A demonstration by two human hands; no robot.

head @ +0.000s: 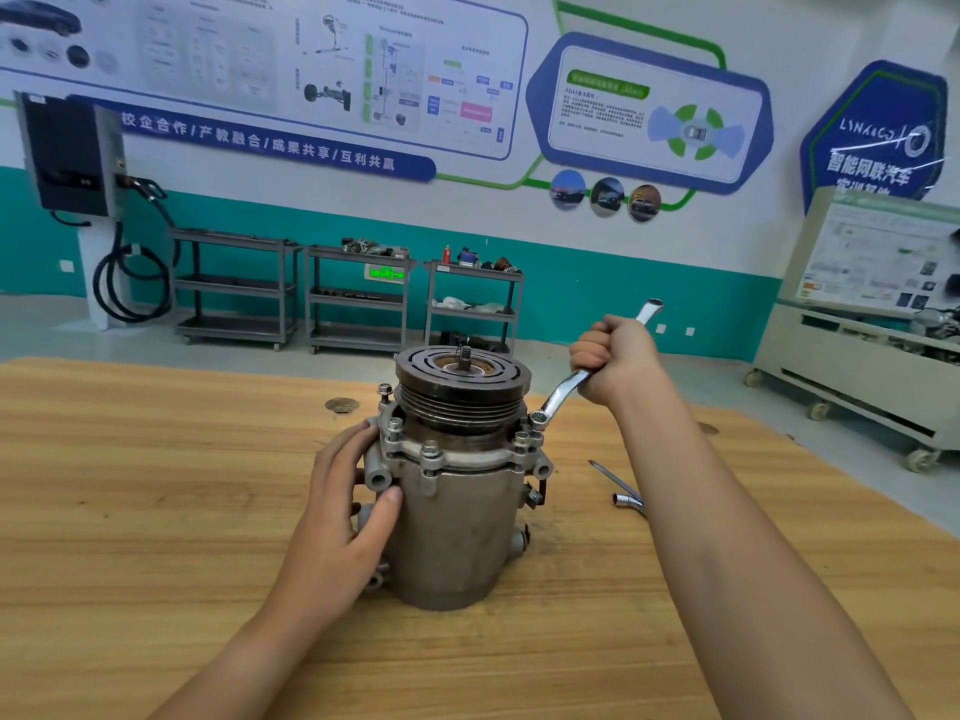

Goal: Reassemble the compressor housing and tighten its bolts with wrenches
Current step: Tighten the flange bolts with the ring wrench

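Now | compressor upright on table | left hand fingers spread, bracing its side | right hand fisted round wrench, ring on bolt | likely heavy, rigid; grip body, not pulley

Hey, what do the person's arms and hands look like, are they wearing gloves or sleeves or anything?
Nothing worn shows. The left hand and right hand are bare, with no gloves, rings or tape visible. The left forearm and right forearm are uncovered down to the frame's edge: no sleeve, watch or bracelet is in view.
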